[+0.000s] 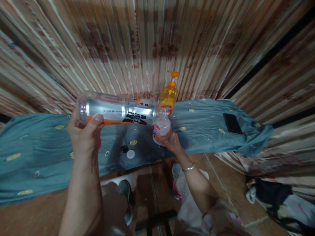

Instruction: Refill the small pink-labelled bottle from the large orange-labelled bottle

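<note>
My left hand (86, 131) is wrapped round the base end of a large clear plastic bottle (118, 109) with a silver and orange label. That bottle lies nearly level in the air, its neck pointing right. Its mouth meets the top of a smaller clear bottle (162, 126) with a pinkish label, which my right hand (170, 140) grips low on its side. Whether the two mouths touch is hard to make out. On the cloth below are a black cap (124, 149) and a white cap (130, 154).
An orange pump bottle (169, 95) stands behind the small bottle. A black phone (232, 123) lies at the right on the green patterned cloth (197, 131). Pleated curtains (137, 42) hang behind and to the right. Dark and light cloth items (278, 196) lie at the lower right.
</note>
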`<state>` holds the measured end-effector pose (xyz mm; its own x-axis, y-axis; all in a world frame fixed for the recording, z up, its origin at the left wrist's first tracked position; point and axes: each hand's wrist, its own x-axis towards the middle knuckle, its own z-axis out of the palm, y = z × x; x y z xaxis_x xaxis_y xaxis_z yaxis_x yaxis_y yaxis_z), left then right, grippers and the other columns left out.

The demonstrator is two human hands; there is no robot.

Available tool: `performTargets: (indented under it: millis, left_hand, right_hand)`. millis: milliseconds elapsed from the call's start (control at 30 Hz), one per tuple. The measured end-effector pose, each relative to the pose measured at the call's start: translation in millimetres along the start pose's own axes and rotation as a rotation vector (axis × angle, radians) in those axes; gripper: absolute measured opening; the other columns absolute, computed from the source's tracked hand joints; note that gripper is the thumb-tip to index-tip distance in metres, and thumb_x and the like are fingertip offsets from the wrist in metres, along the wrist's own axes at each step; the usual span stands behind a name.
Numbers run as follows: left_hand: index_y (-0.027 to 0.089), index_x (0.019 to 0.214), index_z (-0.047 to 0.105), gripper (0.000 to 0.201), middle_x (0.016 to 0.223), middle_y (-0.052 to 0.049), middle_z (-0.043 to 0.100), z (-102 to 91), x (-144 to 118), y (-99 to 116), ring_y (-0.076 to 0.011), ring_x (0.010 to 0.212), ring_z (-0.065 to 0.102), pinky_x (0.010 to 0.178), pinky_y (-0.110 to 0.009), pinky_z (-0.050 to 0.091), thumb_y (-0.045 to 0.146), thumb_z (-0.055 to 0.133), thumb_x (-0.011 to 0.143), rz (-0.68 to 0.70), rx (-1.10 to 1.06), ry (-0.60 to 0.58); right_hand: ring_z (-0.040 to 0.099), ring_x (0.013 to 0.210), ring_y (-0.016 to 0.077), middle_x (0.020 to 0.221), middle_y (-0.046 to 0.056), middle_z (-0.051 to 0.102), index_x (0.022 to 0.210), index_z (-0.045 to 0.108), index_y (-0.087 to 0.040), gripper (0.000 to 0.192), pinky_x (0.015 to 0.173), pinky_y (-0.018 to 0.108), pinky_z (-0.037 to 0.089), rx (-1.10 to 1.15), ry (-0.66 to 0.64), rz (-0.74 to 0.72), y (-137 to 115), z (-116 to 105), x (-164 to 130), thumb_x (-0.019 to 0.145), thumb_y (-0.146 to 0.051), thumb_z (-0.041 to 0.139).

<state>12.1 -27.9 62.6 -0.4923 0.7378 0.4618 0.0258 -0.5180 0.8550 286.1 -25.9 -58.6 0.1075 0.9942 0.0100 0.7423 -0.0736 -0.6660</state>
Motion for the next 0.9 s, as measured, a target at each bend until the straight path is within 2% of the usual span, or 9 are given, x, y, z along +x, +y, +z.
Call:
performTargets:
  millis: [167,367,600,767,900]
  left_hand:
    - [0.026,0.116,0.079,0.088,0.099,-0.005,0.072,0.9,-0.2,0.4,-0.0165,0.074,0.062,0.083,-0.047,0.063,0.059,0.100,0.037,0.013,0.000,-0.003]
    - [0.028,0.120,0.079,0.090,0.092,-0.002,0.073,9.4,-3.8,6.5,-0.0152,0.069,0.060,0.076,-0.042,0.063,0.058,0.100,0.037,0.035,-0.021,0.022]
    - [0.029,0.136,0.072,0.105,0.113,-0.008,0.077,9.4,-4.2,6.3,-0.0221,0.083,0.071,0.081,-0.046,0.065,0.058,0.099,0.039,0.041,-0.022,0.013]
    - [0.031,0.135,0.072,0.101,0.115,-0.007,0.077,6.9,-3.7,4.0,-0.0172,0.076,0.067,0.075,-0.038,0.063,0.053,0.099,0.040,0.018,-0.025,0.023]
    - [0.030,0.135,0.071,0.100,0.121,-0.008,0.076,8.3,-4.0,5.3,-0.0156,0.074,0.064,0.073,-0.037,0.061,0.052,0.099,0.041,0.019,-0.013,0.021]
  right_hand:
    - [0.081,0.112,0.0331,0.117,0.016,0.083,0.136,0.065,-0.013,0.065,0.094,0.038,0.065,-0.016,-0.002,-0.001,-1.4,-0.5,-0.5,0.083,-0.042,0.089]
    - [0.081,0.113,0.0335,0.117,0.017,0.083,0.135,0.065,-0.013,0.064,0.094,0.038,0.065,-0.002,0.002,0.003,-1.0,-0.4,-0.6,0.083,-0.042,0.088]
    - [0.081,0.113,0.0336,0.117,0.016,0.083,0.135,0.064,-0.013,0.065,0.094,0.039,0.065,-0.005,-0.009,0.009,0.0,0.1,0.3,0.082,-0.042,0.088]
    - [0.081,0.112,0.0323,0.115,0.015,0.084,0.136,0.064,-0.015,0.065,0.093,0.037,0.065,-0.015,0.011,0.008,-0.9,-0.5,-0.3,0.082,-0.042,0.089]
    - [0.081,0.112,0.0330,0.116,0.017,0.083,0.135,0.064,-0.012,0.065,0.094,0.037,0.064,-0.021,-0.006,0.009,-1.8,-1.5,-0.6,0.082,-0.041,0.088]
